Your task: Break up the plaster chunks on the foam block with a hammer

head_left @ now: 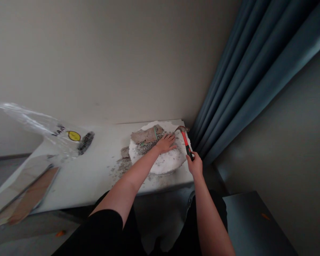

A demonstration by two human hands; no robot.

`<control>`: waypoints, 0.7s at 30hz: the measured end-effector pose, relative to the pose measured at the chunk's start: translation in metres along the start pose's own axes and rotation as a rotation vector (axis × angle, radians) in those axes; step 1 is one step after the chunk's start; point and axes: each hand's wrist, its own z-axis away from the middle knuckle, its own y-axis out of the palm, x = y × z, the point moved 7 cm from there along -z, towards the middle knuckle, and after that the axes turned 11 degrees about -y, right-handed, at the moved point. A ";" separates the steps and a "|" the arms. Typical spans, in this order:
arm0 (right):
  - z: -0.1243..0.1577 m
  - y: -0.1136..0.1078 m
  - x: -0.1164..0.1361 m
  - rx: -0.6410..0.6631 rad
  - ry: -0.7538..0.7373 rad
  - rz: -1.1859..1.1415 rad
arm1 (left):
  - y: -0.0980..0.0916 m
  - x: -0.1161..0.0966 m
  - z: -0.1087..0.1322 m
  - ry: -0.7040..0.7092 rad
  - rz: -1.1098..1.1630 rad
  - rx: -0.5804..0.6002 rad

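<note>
A round white slab lies at the right end of a white table, with grey-brown broken pieces and rubble on its far side. My left hand rests flat on the rubble, fingers stretched out and spread. My right hand is closed round the handle of a red and black hammer. The hammer's metal head is near the slab's far right rim, just beyond my left fingertips.
A clear plastic bag with a yellow mark lies at the table's far left. Flat brown boards lean off the left edge. Grey crumbs are scattered left of the slab. A blue curtain hangs close on the right.
</note>
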 end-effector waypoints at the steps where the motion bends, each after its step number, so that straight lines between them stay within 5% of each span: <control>1: 0.000 0.000 0.000 -0.003 0.002 -0.003 | -0.001 -0.006 0.002 0.027 0.004 -0.006; 6: -0.001 -0.002 0.000 -0.014 0.001 -0.013 | 0.019 -0.050 0.024 0.316 0.053 0.143; 10: 0.000 -0.003 -0.001 -0.012 0.005 -0.009 | 0.024 -0.013 0.023 0.193 0.037 0.185; 13: 0.001 -0.004 -0.001 -0.006 0.011 -0.006 | 0.013 0.024 0.018 0.066 -0.014 0.171; 15: 0.001 -0.004 -0.001 -0.006 0.016 -0.001 | 0.002 0.030 0.021 0.047 -0.032 0.137; 21: 0.002 -0.006 -0.005 -0.011 0.037 0.002 | -0.003 -0.021 0.074 0.271 0.042 0.204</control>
